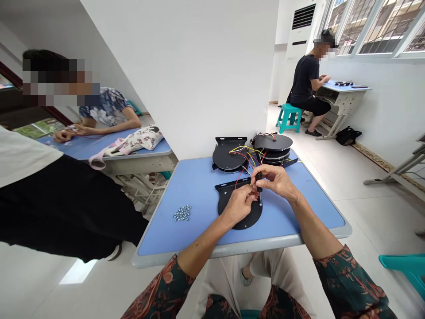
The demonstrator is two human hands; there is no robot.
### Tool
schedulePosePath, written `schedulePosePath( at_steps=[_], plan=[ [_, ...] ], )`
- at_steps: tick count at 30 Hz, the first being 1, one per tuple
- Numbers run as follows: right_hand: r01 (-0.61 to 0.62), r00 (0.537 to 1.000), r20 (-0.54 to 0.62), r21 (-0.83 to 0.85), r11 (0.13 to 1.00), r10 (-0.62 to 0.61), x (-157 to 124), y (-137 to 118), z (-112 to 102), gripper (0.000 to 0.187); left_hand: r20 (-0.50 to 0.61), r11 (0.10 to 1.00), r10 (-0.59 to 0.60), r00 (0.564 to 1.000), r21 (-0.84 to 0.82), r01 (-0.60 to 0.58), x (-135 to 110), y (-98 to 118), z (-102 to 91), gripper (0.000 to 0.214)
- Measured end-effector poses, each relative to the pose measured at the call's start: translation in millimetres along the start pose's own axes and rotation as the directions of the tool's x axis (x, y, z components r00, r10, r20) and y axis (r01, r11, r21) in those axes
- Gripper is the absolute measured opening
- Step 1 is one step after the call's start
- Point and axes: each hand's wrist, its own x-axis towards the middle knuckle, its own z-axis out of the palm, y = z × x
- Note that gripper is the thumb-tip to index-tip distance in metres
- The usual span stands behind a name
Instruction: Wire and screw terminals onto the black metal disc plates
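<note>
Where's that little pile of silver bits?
In the head view, the pile of small silver fasteners lies on the blue table, left of the nearest black plate.

Both my bare forearms reach forward from below and angle inward, so my hands meet in front of me. My left forearm (206, 241) runs up from the lower middle, and its dark floral-patterned fabric sleeve (159, 288) ends at the elbow. My left hand (239, 204) lies back-up, fingers curled under, thumb and forefinger pinched together. My right forearm (312, 226) comes in from the lower right, its matching sleeve (348, 283) also ending at the elbow. My right hand (275, 179) sits just beyond the left, wrist bent inward, knuckles up, its fingertips (258, 177) closed in a tight pinch. Whether the two hands touch, I cannot tell.
</note>
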Motion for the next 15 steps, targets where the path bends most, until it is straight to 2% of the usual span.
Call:
schedulePosePath(
  at_steps=[9, 15],
  plan=[
    [-0.009, 1.000, 0.028, -0.001, 1.000, 0.009, -0.2, -0.6, 1.2, 0.024, 0.009, 0.998, 0.014, 1.000, 0.065, -0.014, -0.4, 3.9, -1.8, 0.022],
    [0.006, 0.999, 0.034, -0.078, 0.997, -0.004, 0.6, -5.0, -2.4, 0.026, 0.075, 0.996, 0.030, 0.997, 0.077, -0.036, -1.1, 9.6, -3.0, 0.015]
  ],
)
